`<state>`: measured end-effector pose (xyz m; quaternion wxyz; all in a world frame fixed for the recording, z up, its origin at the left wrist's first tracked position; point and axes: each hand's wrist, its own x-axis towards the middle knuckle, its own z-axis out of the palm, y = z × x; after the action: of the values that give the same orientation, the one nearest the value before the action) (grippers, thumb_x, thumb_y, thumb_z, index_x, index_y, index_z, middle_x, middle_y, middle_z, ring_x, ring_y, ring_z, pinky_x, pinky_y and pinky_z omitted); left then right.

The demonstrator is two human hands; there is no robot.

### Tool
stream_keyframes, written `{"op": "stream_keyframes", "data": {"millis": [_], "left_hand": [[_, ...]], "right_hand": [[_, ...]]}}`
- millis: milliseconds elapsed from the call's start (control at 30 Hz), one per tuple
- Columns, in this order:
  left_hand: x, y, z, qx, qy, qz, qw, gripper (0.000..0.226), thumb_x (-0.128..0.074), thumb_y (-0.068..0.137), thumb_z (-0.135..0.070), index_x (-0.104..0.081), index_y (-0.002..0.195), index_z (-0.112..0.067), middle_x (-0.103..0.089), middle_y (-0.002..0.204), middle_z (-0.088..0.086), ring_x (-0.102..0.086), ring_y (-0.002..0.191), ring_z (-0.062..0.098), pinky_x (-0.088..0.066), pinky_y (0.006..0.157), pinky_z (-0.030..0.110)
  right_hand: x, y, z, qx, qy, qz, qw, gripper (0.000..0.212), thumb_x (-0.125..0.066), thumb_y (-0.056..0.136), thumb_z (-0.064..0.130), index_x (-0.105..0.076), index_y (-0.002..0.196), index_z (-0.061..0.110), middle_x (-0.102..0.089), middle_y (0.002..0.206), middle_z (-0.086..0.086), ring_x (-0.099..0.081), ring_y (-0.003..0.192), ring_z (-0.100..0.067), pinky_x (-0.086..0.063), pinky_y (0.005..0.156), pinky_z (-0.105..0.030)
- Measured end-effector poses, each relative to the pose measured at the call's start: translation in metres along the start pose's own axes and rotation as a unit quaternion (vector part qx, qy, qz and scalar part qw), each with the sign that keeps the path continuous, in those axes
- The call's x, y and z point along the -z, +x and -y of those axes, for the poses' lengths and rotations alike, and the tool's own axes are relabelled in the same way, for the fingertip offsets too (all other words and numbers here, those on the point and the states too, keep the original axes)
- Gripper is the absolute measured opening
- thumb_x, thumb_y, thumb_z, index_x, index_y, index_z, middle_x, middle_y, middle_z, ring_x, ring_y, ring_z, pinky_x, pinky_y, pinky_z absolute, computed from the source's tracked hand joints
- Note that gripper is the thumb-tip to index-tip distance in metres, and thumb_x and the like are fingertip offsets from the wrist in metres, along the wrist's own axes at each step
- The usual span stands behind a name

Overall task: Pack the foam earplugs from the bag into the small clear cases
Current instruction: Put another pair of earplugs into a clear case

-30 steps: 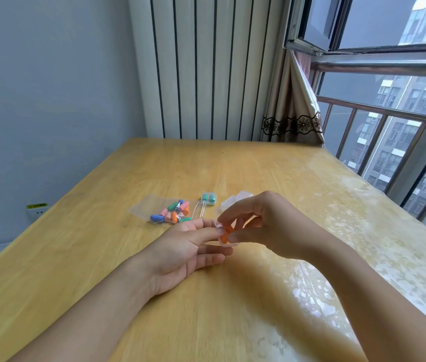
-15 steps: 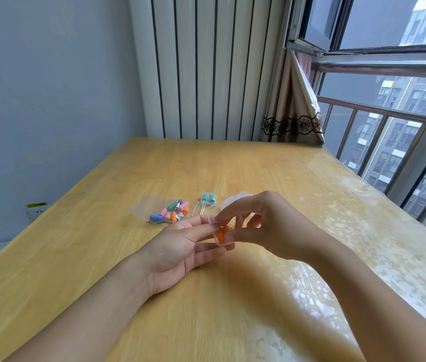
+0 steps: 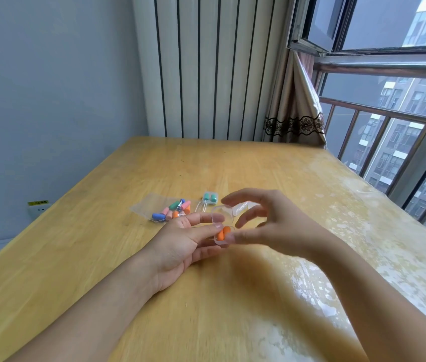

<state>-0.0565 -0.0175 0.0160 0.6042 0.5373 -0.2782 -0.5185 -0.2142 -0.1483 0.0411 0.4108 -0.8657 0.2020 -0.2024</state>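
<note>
Small clear plastic case (image 3: 223,232), lid raised open: pinched between the left hand (image 3: 180,246) fingertips on its left side and the right hand (image 3: 272,223) thumb at its near right corner; right hand's other fingers spread and curled above the lid. Contents: two orange foam earplugs (image 3: 223,233), side by side. Behind, on the pale wooden table (image 3: 232,309): clear plastic bag (image 3: 154,209) holding mixed-colour foam earplugs (image 3: 172,211), left; closed clear case with two teal earplugs (image 3: 210,197), just right of the bag; further empty clear cases (image 3: 240,206) partly hidden behind the right fingers.
</note>
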Motion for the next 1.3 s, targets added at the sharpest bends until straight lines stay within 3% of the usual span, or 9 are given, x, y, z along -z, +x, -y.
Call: {"op": "stream_keyframes", "data": {"millis": [100, 233, 367, 700, 800, 867, 1000, 1133, 1300], "left_hand": [[0.001, 0.000, -0.001, -0.001, 0.017, 0.006, 1.000, 0.025, -0.068, 0.093, -0.014, -0.070, 0.118, -0.011, -0.079, 0.105, 0.012, -0.075, 0.086, 0.014, -0.059, 0.065, 0.019], [0.002, -0.002, -0.004, -0.018, -0.003, 0.022, 1.000, 0.026, -0.063, 0.096, -0.017, -0.072, 0.119, -0.010, -0.077, 0.112, 0.012, -0.073, 0.103, 0.019, -0.060, 0.079, 0.023], [-0.002, -0.002, -0.006, -0.038, -0.066, 0.017, 0.997, 0.021, -0.060, 0.096, -0.016, -0.079, 0.100, -0.006, -0.076, 0.114, 0.017, -0.071, 0.107, 0.025, -0.055, 0.095, 0.036], [-0.002, 0.001, -0.007, -0.044, -0.096, 0.026, 0.994, 0.033, -0.054, 0.099, -0.019, -0.068, 0.121, 0.002, -0.074, 0.118, 0.019, -0.069, 0.116, 0.027, -0.053, 0.100, 0.037], [-0.004, 0.001, -0.007, -0.081, -0.080, -0.027, 0.993, 0.026, -0.059, 0.097, -0.014, -0.069, 0.117, 0.000, -0.077, 0.109, 0.017, -0.075, 0.101, 0.025, -0.061, 0.084, 0.032], [0.001, 0.003, -0.006, -0.180, 0.016, -0.160, 0.970, 0.017, -0.064, 0.095, -0.010, -0.072, 0.110, -0.008, -0.079, 0.094, 0.012, -0.076, 0.081, 0.019, -0.061, 0.065, 0.029], [0.022, 0.010, -0.008, -0.326, 0.267, -0.346, 0.838, 0.017, -0.071, 0.085, -0.006, -0.074, 0.097, -0.018, -0.070, 0.086, -0.008, -0.065, 0.073, 0.000, -0.045, 0.058, 0.006], [0.042, 0.023, -0.001, -0.286, 0.399, -0.347, 0.799, 0.028, -0.078, 0.079, -0.022, -0.070, 0.107, -0.021, -0.064, 0.103, -0.009, -0.057, 0.097, 0.017, -0.040, 0.070, 0.016], [0.047, 0.028, 0.002, -0.279, 0.428, -0.317, 0.799, 0.036, -0.071, 0.071, -0.027, -0.069, 0.107, -0.021, -0.064, 0.101, -0.008, -0.057, 0.086, 0.016, -0.044, 0.072, 0.023]], "right_hand": [[-0.011, 0.001, -0.006, 0.020, -0.048, 0.014, 0.999, 0.064, -0.095, 0.067, 0.029, -0.068, 0.125, 0.030, -0.066, 0.117, 0.012, -0.069, 0.087, -0.011, -0.062, 0.074, -0.033], [-0.015, 0.004, -0.012, 0.028, -0.045, -0.045, 0.998, 0.041, -0.092, 0.073, 0.029, -0.074, 0.109, 0.030, -0.071, 0.106, 0.011, -0.066, 0.078, -0.009, -0.057, 0.068, -0.028], [-0.021, 0.004, -0.013, 0.054, -0.040, -0.082, 0.994, 0.022, -0.086, 0.080, 0.033, -0.076, 0.099, 0.028, -0.073, 0.100, 0.013, -0.066, 0.077, -0.008, -0.047, 0.065, -0.015], [-0.030, 0.004, -0.009, 0.150, -0.128, -0.151, 0.969, 0.008, -0.079, 0.088, 0.028, -0.081, 0.095, 0.024, -0.073, 0.087, 0.013, -0.064, 0.078, -0.012, -0.050, 0.066, -0.020], [-0.030, 0.004, -0.010, 0.144, -0.101, -0.175, 0.969, 0.007, -0.080, 0.088, 0.024, -0.081, 0.094, 0.021, -0.073, 0.086, 0.010, -0.066, 0.077, -0.011, -0.052, 0.063, -0.018], [-0.030, 0.005, -0.014, 0.129, -0.097, -0.205, 0.965, 0.010, -0.080, 0.087, 0.014, -0.078, 0.095, 0.018, -0.072, 0.087, 0.010, -0.067, 0.077, -0.006, -0.052, 0.064, -0.012], [-0.038, 0.017, -0.025, 0.065, -0.073, -0.241, 0.966, 0.022, -0.076, 0.082, -0.002, -0.076, 0.095, 0.016, -0.072, 0.093, 0.008, -0.070, 0.081, -0.002, -0.053, 0.066, -0.010], [-0.044, 0.057, -0.023, 0.035, -0.117, -0.259, 0.958, 0.014, -0.081, 0.081, 0.007, -0.076, 0.091, 0.016, -0.071, 0.090, 0.006, -0.070, 0.076, -0.005, -0.055, 0.064, -0.019], [-0.053, 0.110, -0.019, 0.024, -0.222, -0.214, 0.951, 0.016, -0.077, 0.084, 0.013, -0.077, 0.100, 0.017, -0.074, 0.101, 0.001, -0.067, 0.089, -0.017, -0.048, 0.072, -0.029]]}}
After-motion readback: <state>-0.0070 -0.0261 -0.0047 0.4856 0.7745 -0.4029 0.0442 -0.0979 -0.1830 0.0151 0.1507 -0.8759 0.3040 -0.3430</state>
